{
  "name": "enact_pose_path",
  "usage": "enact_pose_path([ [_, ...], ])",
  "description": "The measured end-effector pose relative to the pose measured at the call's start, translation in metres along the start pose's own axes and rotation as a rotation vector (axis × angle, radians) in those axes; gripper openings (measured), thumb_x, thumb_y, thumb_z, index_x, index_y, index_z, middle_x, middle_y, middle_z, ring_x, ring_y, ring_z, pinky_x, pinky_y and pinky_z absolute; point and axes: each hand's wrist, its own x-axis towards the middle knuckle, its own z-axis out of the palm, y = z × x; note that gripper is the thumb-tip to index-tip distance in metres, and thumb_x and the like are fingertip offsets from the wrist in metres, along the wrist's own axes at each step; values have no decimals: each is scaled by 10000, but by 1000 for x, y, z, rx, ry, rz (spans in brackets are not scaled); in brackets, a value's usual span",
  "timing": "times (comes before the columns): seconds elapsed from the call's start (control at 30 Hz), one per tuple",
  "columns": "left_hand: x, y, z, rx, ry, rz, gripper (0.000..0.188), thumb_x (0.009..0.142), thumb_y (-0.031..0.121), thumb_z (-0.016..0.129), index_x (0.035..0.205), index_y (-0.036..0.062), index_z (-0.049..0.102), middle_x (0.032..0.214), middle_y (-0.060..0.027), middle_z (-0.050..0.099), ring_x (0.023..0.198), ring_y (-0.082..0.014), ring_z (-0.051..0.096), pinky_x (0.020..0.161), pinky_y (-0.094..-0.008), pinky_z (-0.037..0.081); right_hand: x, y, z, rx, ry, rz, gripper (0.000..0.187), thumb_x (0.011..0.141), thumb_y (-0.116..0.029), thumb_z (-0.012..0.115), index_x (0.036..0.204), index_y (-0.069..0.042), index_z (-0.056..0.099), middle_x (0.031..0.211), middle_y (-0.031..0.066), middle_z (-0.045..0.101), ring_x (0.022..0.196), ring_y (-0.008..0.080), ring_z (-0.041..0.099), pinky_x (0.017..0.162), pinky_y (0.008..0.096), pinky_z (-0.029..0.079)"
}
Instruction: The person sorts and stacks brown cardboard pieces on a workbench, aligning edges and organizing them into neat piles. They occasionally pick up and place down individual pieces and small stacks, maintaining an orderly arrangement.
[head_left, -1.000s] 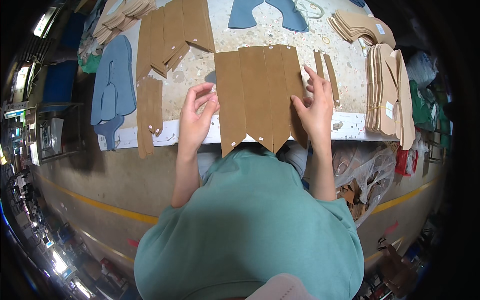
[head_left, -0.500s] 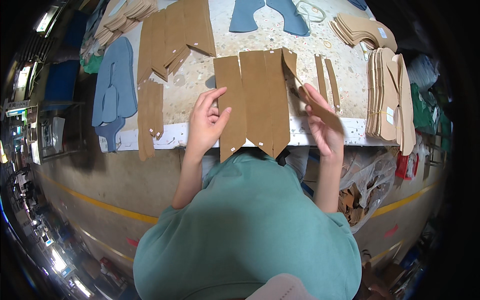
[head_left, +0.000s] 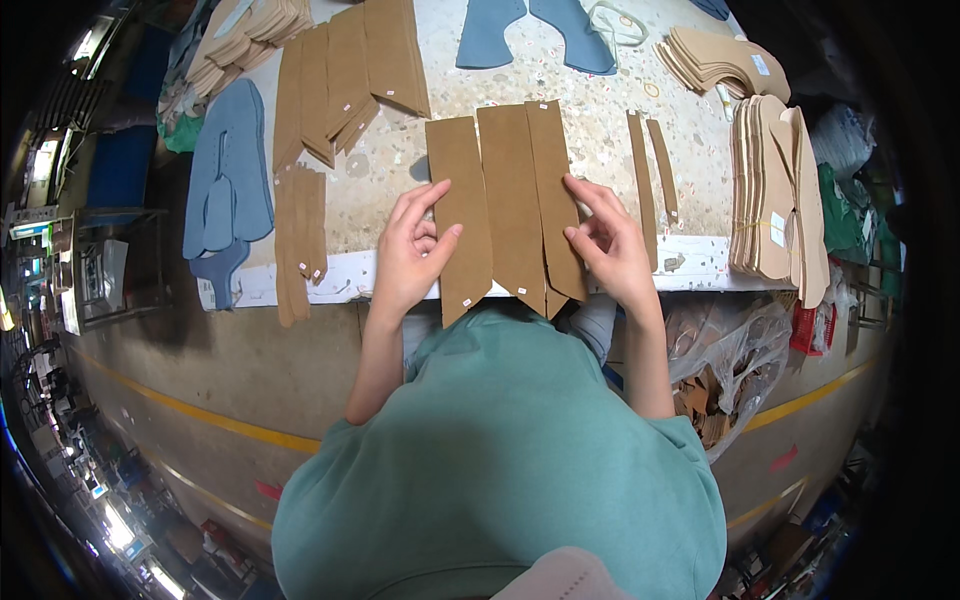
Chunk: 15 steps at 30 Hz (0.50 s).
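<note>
Brown leather-like panels [head_left: 512,200] with pointed lower ends lie side by side at the table's front edge, small white tags near their tips. My left hand [head_left: 412,245] rests at the outer edge of the left panel, its thumb and index finger spread apart on the brown surface. On the opposite side, my right hand [head_left: 615,245] touches the rightmost panel [head_left: 553,190] with separated thumb and index finger. Neither hand grips anything. Two narrow brown strips [head_left: 643,185] lie just right of my right hand.
More brown panels [head_left: 345,70] lie at the back left, beside blue cut pieces [head_left: 230,165]. Beige stacks [head_left: 765,190] line the table's right side. Two blue pieces [head_left: 490,35] are at the far edge. Below right hangs a clear plastic bag [head_left: 735,370] of brown scraps.
My right hand has come down and leftward. The brown piece it held up and bent now lies flat along the right of the panels, released. My left hand has barely moved.
</note>
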Motion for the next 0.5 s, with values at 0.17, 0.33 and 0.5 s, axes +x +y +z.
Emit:
enact_pose_path([
  [0.17, 1, 0, 0, 17, -3, -2, 512, 865, -47, 658, 1357, 16, 530, 1342, -118, 455, 727, -22, 528, 609, -167, 476, 1, -6, 3, -83, 27, -27, 557, 827, 47, 615, 1364, -82, 545, 1251, 76, 551, 815, 113, 550, 661, 226, 486],
  [0.33, 1, 1, -1, 20, -11, 8, 499, 867, -43, 661, 1348, 12, 539, 1341, -121, 450, 737, -31, 540, 615, -170, 485, -12, -15, 8, -105, 193, -106, 526, 854, 41, 595, 1360, -91, 543, 1286, 112, 536, 1115, 198, 587, 794, 271, 542],
  [0.5, 2, 2, -1, 57, -13, -2, 489, 868, -50, 653, 1340, 11, 546, 1341, -120, 446, 776, -42, 572, 626, -175, 497, -11, -11, 15, 234, 322, 13, 469, 901, 16, 576, 1360, -73, 539, 1220, 118, 587, 1109, 172, 585, 856, 261, 514],
])
